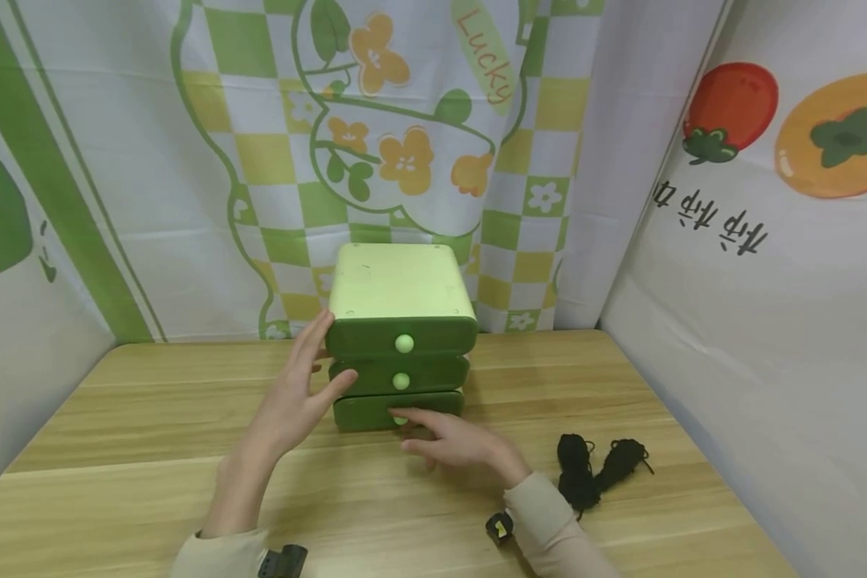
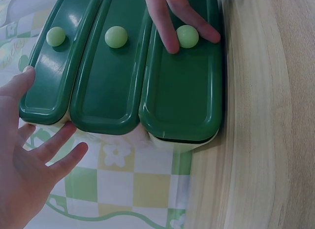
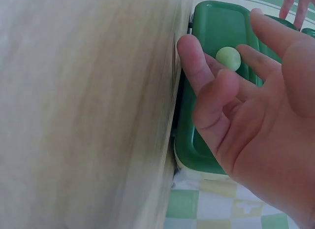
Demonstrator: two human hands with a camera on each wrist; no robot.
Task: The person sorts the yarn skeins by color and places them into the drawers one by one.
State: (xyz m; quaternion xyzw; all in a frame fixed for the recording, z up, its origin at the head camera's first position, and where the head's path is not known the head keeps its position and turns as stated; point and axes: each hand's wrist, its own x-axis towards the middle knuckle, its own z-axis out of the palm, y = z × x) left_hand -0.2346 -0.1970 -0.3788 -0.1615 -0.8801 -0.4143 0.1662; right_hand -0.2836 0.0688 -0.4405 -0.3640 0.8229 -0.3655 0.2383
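A small chest of drawers [image 1: 400, 281] has a pale green top and three dark green drawer fronts, each with a round light green knob. My left hand [image 1: 296, 401] is at its left side, fingers spread, with fingertips at the top drawer's edge. At the bottom drawer [image 2: 179, 91], the fingers of my right hand [image 1: 451, 440] lie on either side of its knob [image 3: 228, 58]. One fingertip is right at the knob, and the fingers are fairly straight. A thin dark gap shows at the end of that drawer front in the left wrist view.
On the wooden table [image 1: 152, 466], to the right, lies a bundle of black cord [image 1: 581, 470]. Near the right sleeve sits a small black object with a yellow mark [image 1: 500, 527]. A patterned curtain [image 1: 535, 201] hangs behind the chest.
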